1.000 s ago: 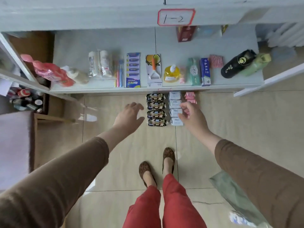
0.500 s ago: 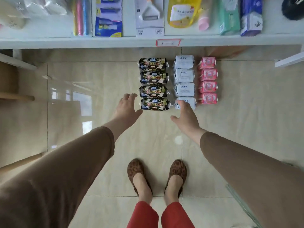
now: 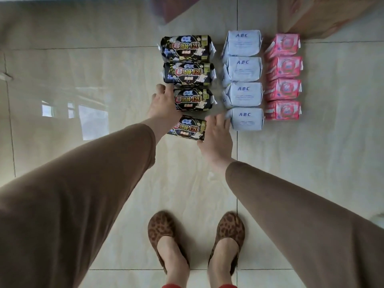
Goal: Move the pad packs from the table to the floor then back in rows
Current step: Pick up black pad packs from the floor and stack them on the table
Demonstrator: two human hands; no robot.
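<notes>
Three columns of pad packs lie on the tiled floor (image 3: pixel 83 80), several packs in each: black packs (image 3: pixel 188 46) on the left, pale blue packs (image 3: pixel 243 68) in the middle, pink packs (image 3: pixel 283 89) on the right. My left hand (image 3: pixel 163 104) lies against the left end of the third black pack (image 3: pixel 194 99), fingers apart. My right hand (image 3: pixel 217 138) is spread at the right end of the nearest black pack (image 3: pixel 190 127). Its fingertips reach the nearest blue pack (image 3: pixel 247 119). Neither hand has lifted a pack.
My feet in leopard-print shoes (image 3: pixel 162 231) stand on the tiles below the packs. A brown object (image 3: pixel 324 15) sits at the top right, just beyond the pink column. The table is out of view.
The view has dropped closer to the floor and the table has left the frame. Both hands moved forward from short of the black column to its two nearest packs.
</notes>
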